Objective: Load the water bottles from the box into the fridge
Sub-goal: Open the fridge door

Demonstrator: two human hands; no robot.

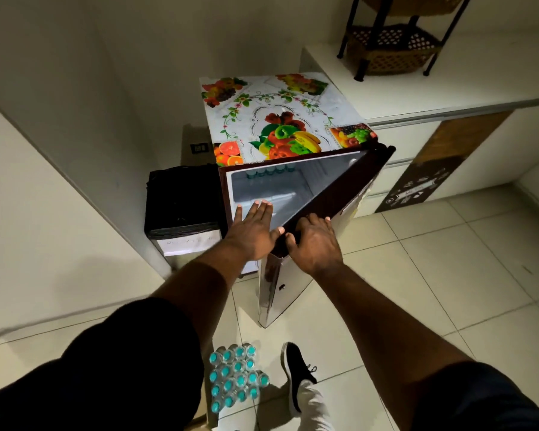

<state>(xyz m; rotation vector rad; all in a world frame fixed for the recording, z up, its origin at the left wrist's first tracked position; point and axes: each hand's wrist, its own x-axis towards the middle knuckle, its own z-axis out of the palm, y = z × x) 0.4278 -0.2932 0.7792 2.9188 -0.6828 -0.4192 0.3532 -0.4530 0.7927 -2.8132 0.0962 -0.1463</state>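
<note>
the fridge point(223, 194) stood on the floor in the corner beside the counter point(448, 88), its door point(339, 194) swung partly out. the right hand point(313, 244) gripped the door's top edge near its free corner, fingers curled over the edge and thumb on the near side, likely to control the swing. the left hand point(254, 230) reached flat over the opening, fingers straight and close together, thumb spread out and touching the door's corner; it held nothing, probably steadying the door.

the bottles point(235, 377) waited packed upright on the floor in front of the fridge, just beside the shoe point(294, 374), within easy reach once the door was wide. whether a box surrounded them could not be told. a few teal caps point(268, 173) showed at the back of the top compartment, so the loading looked barely begun. a bin point(181, 200) stood against the fridge's left side.
</note>
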